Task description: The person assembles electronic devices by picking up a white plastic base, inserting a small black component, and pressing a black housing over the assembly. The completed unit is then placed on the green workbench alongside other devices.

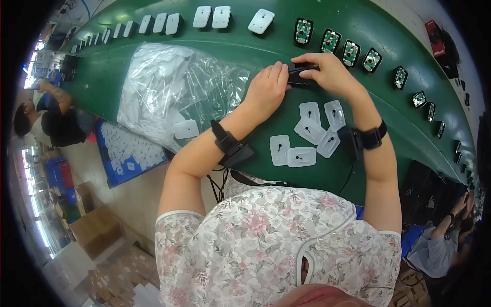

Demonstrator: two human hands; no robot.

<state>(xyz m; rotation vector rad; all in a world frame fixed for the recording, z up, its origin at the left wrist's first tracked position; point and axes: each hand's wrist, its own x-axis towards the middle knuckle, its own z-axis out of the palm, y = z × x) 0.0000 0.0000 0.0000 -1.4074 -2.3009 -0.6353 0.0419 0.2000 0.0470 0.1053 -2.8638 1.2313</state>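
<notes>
A black plastic casing (pixel 300 75) lies low over the green work table, between my two hands. My left hand (pixel 267 86) closes on its left end with the fingers together. On its right side my right hand (pixel 330 74) grips it between thumb and fingers. The inside of the casing is mostly hidden by my fingers. Just below my hands lie several translucent white plates (pixel 310 131), each with a small dark mark in the middle. Beyond my right hand stand black housings with green circuit boards (pixel 330 41) showing in them.
A clear plastic bag of white parts (pixel 158 87) lies on the green table (pixel 230 43) at left. Closed white-topped units (pixel 221 18) line the far edge. A blue tray (pixel 115 174) of white pieces sits lower left. Other people work at far left and lower right.
</notes>
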